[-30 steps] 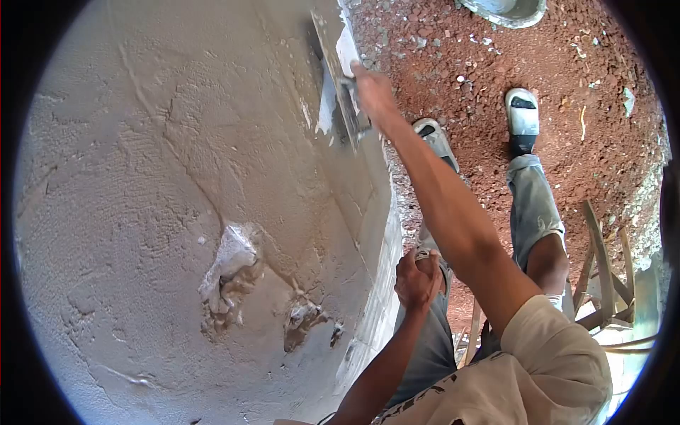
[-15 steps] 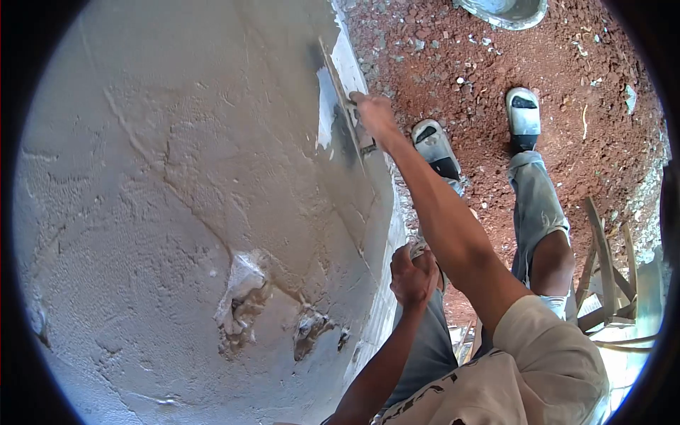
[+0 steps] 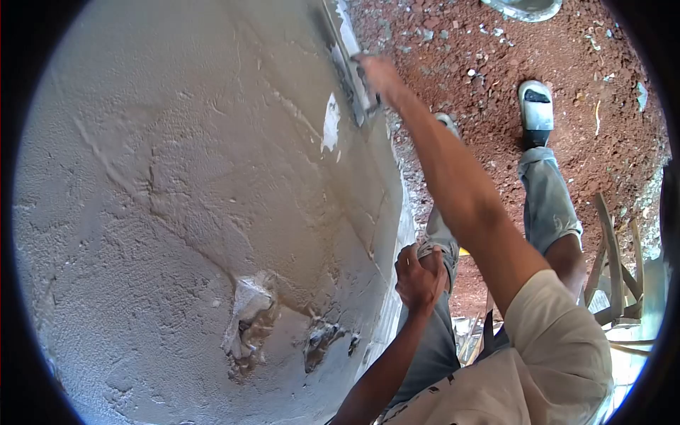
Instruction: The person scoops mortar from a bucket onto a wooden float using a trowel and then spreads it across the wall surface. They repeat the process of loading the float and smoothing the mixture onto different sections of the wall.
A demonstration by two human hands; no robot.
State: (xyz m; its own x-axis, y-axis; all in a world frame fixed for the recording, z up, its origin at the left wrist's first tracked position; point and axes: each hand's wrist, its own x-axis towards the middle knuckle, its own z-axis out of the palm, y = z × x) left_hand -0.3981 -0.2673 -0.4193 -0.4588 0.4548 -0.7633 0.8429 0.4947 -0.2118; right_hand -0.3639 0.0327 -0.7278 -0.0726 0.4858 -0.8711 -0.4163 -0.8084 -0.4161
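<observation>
Along the edge of the rough grey wall (image 3: 191,177), beside stony red ground (image 3: 489,92), the right hand (image 3: 380,76) has its fingers wrapped round a trowel (image 3: 358,85) set against that surface. The left hand (image 3: 421,280) rests at the knee (image 3: 446,246), fingers loosely parted and empty; a basin (image 3: 533,15) sits beyond the shoes (image 3: 536,106).

Reddish earth ground (image 3: 489,106), pale chips (image 3: 471,73) scattered over it, basin (image 3: 528,16), two light sandals (image 3: 540,117)

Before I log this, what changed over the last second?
Right hand and trowel dipped, then slid up the picture along the plaster edge; the pale patch looks smaller. Nothing grasped or released. Left hand stayed at the knee.
</observation>
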